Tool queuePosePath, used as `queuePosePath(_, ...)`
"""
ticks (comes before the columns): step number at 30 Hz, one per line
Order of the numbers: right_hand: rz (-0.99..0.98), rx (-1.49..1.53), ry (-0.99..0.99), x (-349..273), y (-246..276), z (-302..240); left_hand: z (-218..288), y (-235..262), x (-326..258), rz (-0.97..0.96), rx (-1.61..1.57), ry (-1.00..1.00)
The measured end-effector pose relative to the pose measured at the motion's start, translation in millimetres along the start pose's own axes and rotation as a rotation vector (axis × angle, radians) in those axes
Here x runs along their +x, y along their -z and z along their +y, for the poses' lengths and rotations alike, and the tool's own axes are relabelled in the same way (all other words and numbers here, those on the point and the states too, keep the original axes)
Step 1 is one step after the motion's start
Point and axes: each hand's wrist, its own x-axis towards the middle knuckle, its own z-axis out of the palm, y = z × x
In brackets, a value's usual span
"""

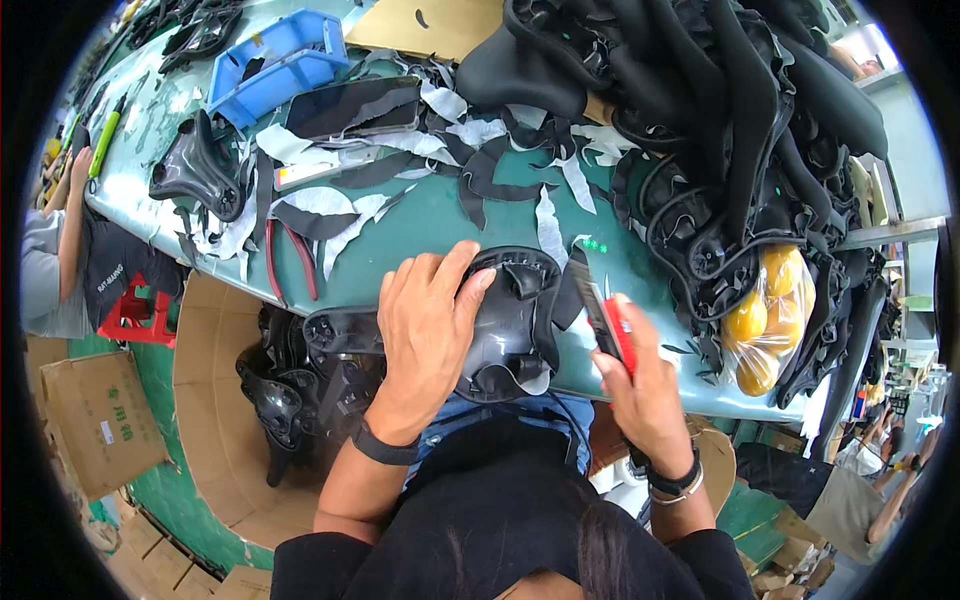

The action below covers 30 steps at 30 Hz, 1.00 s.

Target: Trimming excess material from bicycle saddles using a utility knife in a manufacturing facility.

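Observation:
A black bicycle saddle (505,335) lies underside up at the table's near edge, its glossy plastic shell showing and its narrow nose pointing left. My left hand (425,325) is closed over its middle, with the thumb along the shell. In my right hand (645,395) is a red and black utility knife (618,335), blade up and tilted left, just right of the saddle's wide end. A dark strip of cover hangs at that end beside the blade. Whether the blade touches it, I cannot tell.
Black and white offcuts (490,180) litter the green table. Red-handled pliers (290,260), a bare saddle shell (200,170) and a blue bin (275,85) are left. Saddles (720,110) and bagged yellow fruit (765,320) crowd the right. A carton (215,420) holding shells stands below.

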Motion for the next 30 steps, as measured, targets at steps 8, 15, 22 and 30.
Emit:
queuePosePath(8, -0.109, -0.062, 0.012, -6, -15, 4, -2, -11, 0, 0.081, 0.053, -0.027)
queuePosePath(15, -0.247, -0.252, 0.006, -13, -13, -4, -5, -13, 0, 0.099, 0.047, -0.004)
queuePosePath(22, -0.496, -0.449, -0.073, -34, 19, -15, 0, -9, 0, 0.080, 0.055, 0.008)
queuePosePath(30, 0.003, -0.115, 0.180, 43, -49, -7, 3, -10, -3, 0.066, 0.065, 0.040)
